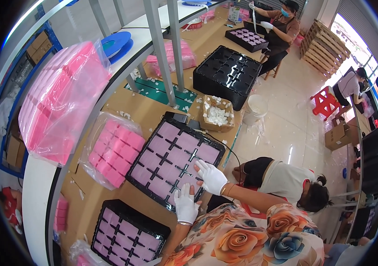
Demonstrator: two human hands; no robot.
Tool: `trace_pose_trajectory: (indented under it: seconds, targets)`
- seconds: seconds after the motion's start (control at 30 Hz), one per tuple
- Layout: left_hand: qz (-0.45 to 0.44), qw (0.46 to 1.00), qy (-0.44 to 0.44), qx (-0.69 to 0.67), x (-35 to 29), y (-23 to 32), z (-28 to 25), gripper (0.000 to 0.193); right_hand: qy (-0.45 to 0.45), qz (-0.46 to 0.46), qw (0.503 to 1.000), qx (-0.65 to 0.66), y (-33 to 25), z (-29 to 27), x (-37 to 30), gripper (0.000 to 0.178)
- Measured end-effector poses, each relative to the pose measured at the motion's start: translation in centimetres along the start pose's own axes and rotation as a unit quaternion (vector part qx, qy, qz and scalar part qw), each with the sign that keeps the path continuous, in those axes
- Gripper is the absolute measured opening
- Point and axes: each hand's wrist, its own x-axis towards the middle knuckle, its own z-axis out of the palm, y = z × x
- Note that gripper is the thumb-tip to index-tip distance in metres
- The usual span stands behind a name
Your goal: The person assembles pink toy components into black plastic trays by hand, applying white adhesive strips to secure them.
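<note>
A black compartment tray (150, 193) lies on the bench before me, filled with lilac foam blocks (169, 132) set between cross-shaped dividers. My left hand (186, 206), in a white glove with bare fingertips, rests at the tray's near edge, its fingers stretched out. Farther along that side, my right hand (213, 177), gloved the same way, lies over the blocks with fingers extended. Neither hand shows anything held. Left of the tray sits a clear plastic bag of pink foam blocks (117, 153). A second filled black tray (164, 230) is at the lower left, nearest my left forearm.
Behind the tray stand a carton of white scraps (217, 125), a tall stack of black trays (215, 82) and a white bucket (257, 105). Metal posts (164, 57) rise from the bench. A bagged pink foam stack (60, 102) sits on the shelf. Other people work nearby; one bends beside me.
</note>
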Motion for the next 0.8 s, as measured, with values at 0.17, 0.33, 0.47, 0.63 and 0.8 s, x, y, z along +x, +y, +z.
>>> trace_pose_trajectory:
  seconds: [0.17,0.33,0.47,0.63,0.8]
  targets:
    - [-0.006,1.000,-0.011,0.022,-1.4,-0.2,0.0,0.067,0.004,0.008,1.000,-0.021,-0.6,0.0,-0.2,0.063]
    - [-0.012,0.999,-0.034,0.003,-2.3,-0.2,-0.9,0.065,0.009,0.031,0.999,-0.031,-0.2,-0.9,0.2,0.058]
    - [-0.008,1.000,-0.029,0.005,-3.1,-0.8,-0.7,0.067,0.014,0.035,0.999,0.027,0.8,-0.6,0.1,0.059]
    - [-0.004,0.999,-0.044,0.009,-2.9,-0.7,-1.1,0.069,0.046,0.046,0.998,-0.014,1.0,-0.4,1.7,0.059]
    - [-0.006,0.998,-0.058,0.012,-3.1,-0.6,-1.2,0.069,0.021,0.067,0.996,-0.045,2.7,-0.9,2.9,0.061]
